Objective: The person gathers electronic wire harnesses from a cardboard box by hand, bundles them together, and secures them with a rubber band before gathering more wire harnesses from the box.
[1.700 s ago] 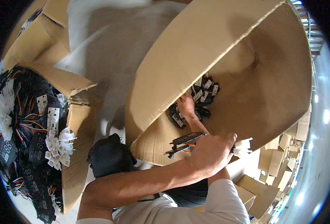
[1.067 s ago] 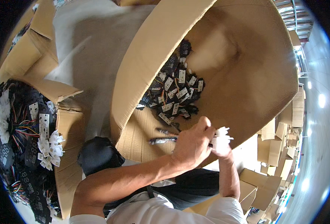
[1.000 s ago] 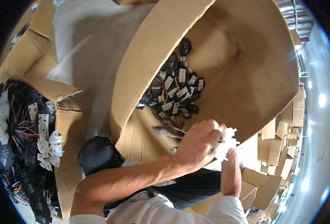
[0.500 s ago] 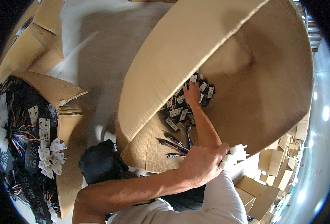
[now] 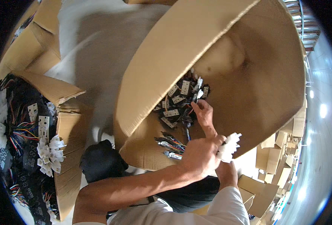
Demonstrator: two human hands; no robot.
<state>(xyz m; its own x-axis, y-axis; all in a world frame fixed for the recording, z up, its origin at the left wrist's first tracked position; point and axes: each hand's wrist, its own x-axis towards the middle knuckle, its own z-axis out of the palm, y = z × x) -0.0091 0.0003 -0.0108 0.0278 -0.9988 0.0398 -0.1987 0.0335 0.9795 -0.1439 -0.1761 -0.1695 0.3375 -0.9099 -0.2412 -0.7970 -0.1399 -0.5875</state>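
Note:
My left hand (image 5: 203, 155) is closed around a bundle of wired circuit boards. Their white plug connectors (image 5: 229, 147) fan out past my thumb side, while the coloured wires and dark board ends (image 5: 171, 145) hang out on the other side. Beyond it, my right hand (image 5: 204, 112) reaches down into a large cardboard box (image 5: 248, 86), thumb and fingers pinched on a thin wired cable. White connectors (image 5: 199, 92) lie just past those fingertips. Around them is a pile of dark and white circuit boards with wires (image 5: 177, 99) on the box bottom.
At left stands another open carton (image 5: 70, 150) packed with wired boards and white connectors (image 5: 51, 155). A black object (image 5: 103, 162) sits beside my left forearm. More cardboard boxes (image 5: 261, 191) lie at lower right, and another carton (image 5: 42, 41) is at upper left.
My right hand has drawn back a little from the pile, its fingers now pinched on a cable. The bundle in my left hand has shifted slightly left and up.

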